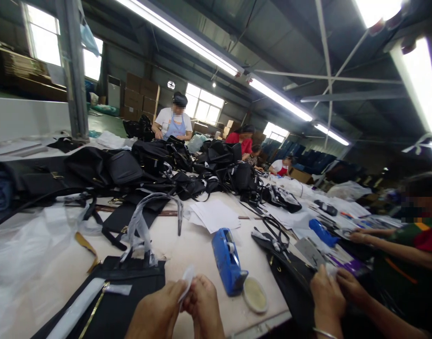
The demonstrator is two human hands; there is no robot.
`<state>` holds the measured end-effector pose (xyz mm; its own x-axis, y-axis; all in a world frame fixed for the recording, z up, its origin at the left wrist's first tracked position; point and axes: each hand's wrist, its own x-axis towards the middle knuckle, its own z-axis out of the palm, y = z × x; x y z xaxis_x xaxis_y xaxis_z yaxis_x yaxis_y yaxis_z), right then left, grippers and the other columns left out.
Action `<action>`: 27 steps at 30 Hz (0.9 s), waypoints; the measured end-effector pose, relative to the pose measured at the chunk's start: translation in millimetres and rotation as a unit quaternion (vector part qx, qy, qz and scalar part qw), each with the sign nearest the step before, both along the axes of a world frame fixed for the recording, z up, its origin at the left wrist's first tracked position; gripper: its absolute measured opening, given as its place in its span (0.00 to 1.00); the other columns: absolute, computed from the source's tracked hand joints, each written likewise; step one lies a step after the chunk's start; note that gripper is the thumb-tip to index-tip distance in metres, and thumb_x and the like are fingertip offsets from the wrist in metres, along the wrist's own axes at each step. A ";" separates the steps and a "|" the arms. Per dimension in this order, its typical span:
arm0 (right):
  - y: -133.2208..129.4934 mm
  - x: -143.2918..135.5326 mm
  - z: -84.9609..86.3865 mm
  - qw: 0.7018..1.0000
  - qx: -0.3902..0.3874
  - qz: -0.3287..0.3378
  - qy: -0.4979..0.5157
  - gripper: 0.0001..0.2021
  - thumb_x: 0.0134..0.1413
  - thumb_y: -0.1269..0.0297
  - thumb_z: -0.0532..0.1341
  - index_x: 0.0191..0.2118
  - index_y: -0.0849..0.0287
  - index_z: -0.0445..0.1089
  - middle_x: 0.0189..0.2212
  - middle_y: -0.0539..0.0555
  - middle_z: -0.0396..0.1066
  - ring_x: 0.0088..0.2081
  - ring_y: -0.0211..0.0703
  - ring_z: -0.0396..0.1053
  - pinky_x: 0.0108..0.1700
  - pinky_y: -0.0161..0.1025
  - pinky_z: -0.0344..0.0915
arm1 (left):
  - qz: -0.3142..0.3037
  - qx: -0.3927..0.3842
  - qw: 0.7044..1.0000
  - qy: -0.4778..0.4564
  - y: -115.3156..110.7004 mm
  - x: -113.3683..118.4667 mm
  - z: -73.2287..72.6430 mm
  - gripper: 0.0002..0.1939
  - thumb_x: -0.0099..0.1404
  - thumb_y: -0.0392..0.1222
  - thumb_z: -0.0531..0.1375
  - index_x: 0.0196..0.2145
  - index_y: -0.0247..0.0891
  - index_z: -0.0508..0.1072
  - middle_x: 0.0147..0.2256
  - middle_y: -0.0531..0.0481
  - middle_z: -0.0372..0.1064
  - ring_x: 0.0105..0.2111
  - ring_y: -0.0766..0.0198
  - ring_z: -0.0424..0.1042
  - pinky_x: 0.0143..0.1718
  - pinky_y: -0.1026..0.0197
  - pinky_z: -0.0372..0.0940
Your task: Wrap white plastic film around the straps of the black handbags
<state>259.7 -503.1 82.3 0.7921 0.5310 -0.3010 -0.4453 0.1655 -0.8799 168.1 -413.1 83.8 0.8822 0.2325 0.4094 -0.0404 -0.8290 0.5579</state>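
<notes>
Low in the middle of the view, my left hand (pixel 159 308) and my right hand (pixel 204 301) meet, both closed on a small thin white piece (pixel 188 278). Whether it is paper or film I cannot tell. To the left lies a black handbag (pixel 122 299) with a gold zipper; whitish film wraps its raised handles (pixel 140 216). A blue tape dispenser (pixel 224 263) stands just beyond my right hand. Beside the dispenser is a round, shallow, pale dish or pad (pixel 255 294).
Black bags (pixel 159 157) are heaped along the table's far side, near white paper sheets (pixel 214 214). Clear plastic (pixel 28 254) covers the left. At right, a co-worker's hands (pixel 329 292) hold something white above another black bag (pixel 289 273). More people work farther off.
</notes>
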 end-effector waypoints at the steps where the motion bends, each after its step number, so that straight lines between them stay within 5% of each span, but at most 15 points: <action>1: -1.3 -0.5 3.4 1.000 -0.002 0.003 -0.004 0.16 0.41 0.53 0.65 0.24 0.58 0.61 0.13 0.43 0.58 0.15 0.31 0.55 0.20 0.31 0.57 | 0.000 0.003 1.000 0.015 0.4 0.2 1.0 0.16 0.64 0.30 0.49 0.43 0.43 0.71 0.33 0.48 0.74 0.31 0.63 0.75 0.31 0.69 0.66; 12: -19.5 -10.2 23.6 0.994 -0.018 -0.003 -0.110 0.16 0.43 0.48 0.67 0.25 0.54 0.68 0.21 0.54 0.67 0.25 0.46 0.68 0.22 0.39 0.63 | 0.000 0.001 0.997 0.071 -6.1 -1.3 3.9 0.23 0.61 0.28 0.50 0.50 0.46 0.68 0.37 0.47 0.70 0.36 0.61 0.71 0.35 0.66 0.65; 16: -20.1 -4.0 17.7 0.988 -0.032 0.009 -0.154 0.16 0.48 0.48 0.64 0.27 0.56 0.68 0.22 0.51 0.67 0.24 0.42 0.66 0.23 0.37 0.63 | -0.052 -0.183 0.979 0.069 -0.8 -5.9 19.8 0.13 0.64 0.38 0.53 0.46 0.43 0.69 0.41 0.46 0.71 0.42 0.57 0.71 0.43 0.61 0.65; 21: -16.6 -8.9 21.3 0.971 -0.060 0.025 -0.229 0.11 0.55 0.55 0.60 0.33 0.59 0.70 0.24 0.48 0.67 0.26 0.38 0.64 0.29 0.34 0.63 | 0.015 -0.521 0.851 0.070 2.5 0.9 19.4 0.17 0.62 0.55 0.56 0.38 0.38 0.63 0.32 0.47 0.74 0.33 0.57 0.74 0.34 0.60 0.67; 24: -10.4 -15.2 30.1 0.948 -0.089 0.040 -0.302 0.09 0.57 0.59 0.59 0.35 0.59 0.71 0.26 0.48 0.69 0.28 0.37 0.64 0.30 0.33 0.61 | 0.023 -0.578 0.813 0.062 -0.6 4.8 11.2 0.19 0.58 0.55 0.61 0.36 0.37 0.64 0.29 0.49 0.73 0.29 0.61 0.73 0.32 0.61 0.66; 27: -14.2 -4.4 32.0 0.933 -0.109 0.088 -0.330 0.08 0.56 0.60 0.59 0.34 0.59 0.72 0.27 0.48 0.70 0.30 0.38 0.65 0.32 0.33 0.61 | 0.021 -0.577 0.812 0.086 0.5 4.2 11.3 0.17 0.58 0.55 0.60 0.32 0.37 0.64 0.25 0.52 0.71 0.23 0.65 0.69 0.26 0.64 0.62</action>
